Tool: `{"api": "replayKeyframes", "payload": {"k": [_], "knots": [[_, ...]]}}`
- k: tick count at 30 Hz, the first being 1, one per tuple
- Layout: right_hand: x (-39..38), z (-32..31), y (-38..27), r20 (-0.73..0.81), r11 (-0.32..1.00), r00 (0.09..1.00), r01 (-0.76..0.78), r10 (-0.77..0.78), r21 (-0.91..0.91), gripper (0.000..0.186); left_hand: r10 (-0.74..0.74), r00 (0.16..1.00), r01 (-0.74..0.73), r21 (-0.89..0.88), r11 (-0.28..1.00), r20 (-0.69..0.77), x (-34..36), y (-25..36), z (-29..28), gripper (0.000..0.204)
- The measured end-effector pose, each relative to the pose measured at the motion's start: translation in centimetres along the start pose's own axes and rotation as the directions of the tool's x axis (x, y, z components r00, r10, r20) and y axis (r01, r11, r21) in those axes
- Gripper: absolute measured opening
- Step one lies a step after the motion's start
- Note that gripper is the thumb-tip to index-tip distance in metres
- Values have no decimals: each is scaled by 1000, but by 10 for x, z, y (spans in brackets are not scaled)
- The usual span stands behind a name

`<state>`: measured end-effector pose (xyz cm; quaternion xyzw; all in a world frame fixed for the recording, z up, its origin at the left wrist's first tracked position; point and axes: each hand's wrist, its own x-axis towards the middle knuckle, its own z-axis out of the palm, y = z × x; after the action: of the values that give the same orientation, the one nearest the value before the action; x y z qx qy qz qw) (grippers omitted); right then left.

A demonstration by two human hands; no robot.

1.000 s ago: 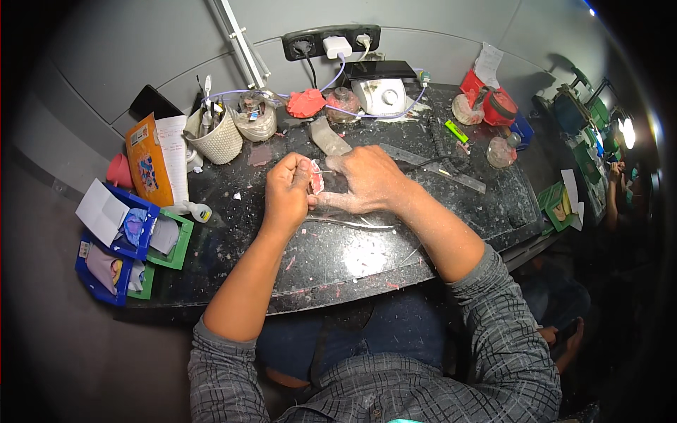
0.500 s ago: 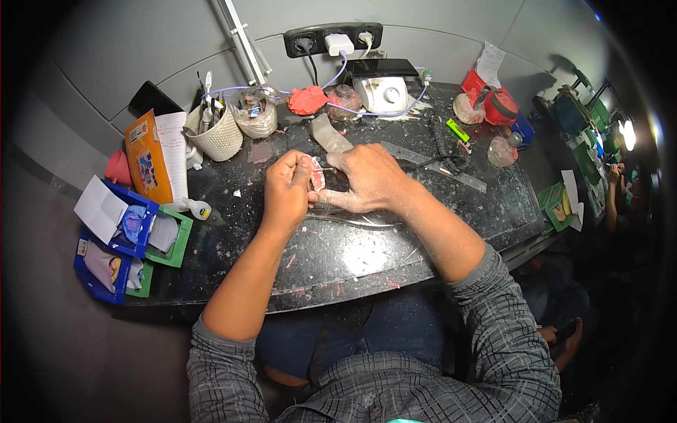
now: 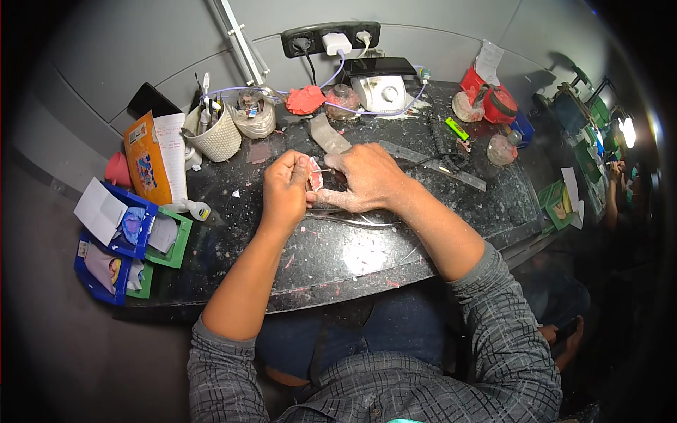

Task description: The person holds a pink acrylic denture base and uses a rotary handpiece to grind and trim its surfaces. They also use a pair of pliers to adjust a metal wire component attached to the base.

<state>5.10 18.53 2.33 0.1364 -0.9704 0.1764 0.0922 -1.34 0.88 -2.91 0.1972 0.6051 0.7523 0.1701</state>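
Observation:
Over the middle of the dark worktop, my left hand [image 3: 285, 185] pinches a small pink-and-white denture [image 3: 315, 176] between thumb and fingers. My right hand [image 3: 370, 180] is closed around a rotary handpiece, most of which its fingers hide. From that grip a thin metal bur [image 3: 324, 170] points left at the denture's pink side; whether the tip touches cannot be made out. The right thumb stretches toward the left fingers just under the denture. White dust covers the right hand's fingers.
A white control box with a knob [image 3: 388, 92] stands behind, beside dusty jars [image 3: 343, 101]. A woven tool cup [image 3: 216, 134] and blue bins [image 3: 116, 222] are at left. A clear ruler [image 3: 462, 179] lies right; a cable [image 3: 363, 223] runs below my hands. Another person's hand [image 3: 575, 335] shows far right.
Both hands keep their grips in nearly the same place. The denture is turned slightly between the left fingers; the view has shifted a little.

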Motion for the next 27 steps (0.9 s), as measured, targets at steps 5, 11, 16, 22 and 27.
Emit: {"api": "replayKeyframes", "payload": {"k": [5,11,16,22,27], "knots": [[5,-1,-2,91,997,994,-70,67,31,73,0,999,0,16,1000,-35,-1,3,-4,25],[2,12,38,-183,979,983,23,15,203,29,110,982,-111,5,994,-152,16,-1,-13,24],[-2,3,24,-396,983,915,1,-75,-183,23,130,964,-141,-33,989,-232,16,6,-17,20],[-6,-17,8,-188,951,933,-293,307,98,32,159,975,-175,-94,980,-155,15,2,-19,19],[-22,-23,4,56,845,930,-355,364,400,37,154,981,-167,-106,980,-120,17,-1,-14,20]]}}
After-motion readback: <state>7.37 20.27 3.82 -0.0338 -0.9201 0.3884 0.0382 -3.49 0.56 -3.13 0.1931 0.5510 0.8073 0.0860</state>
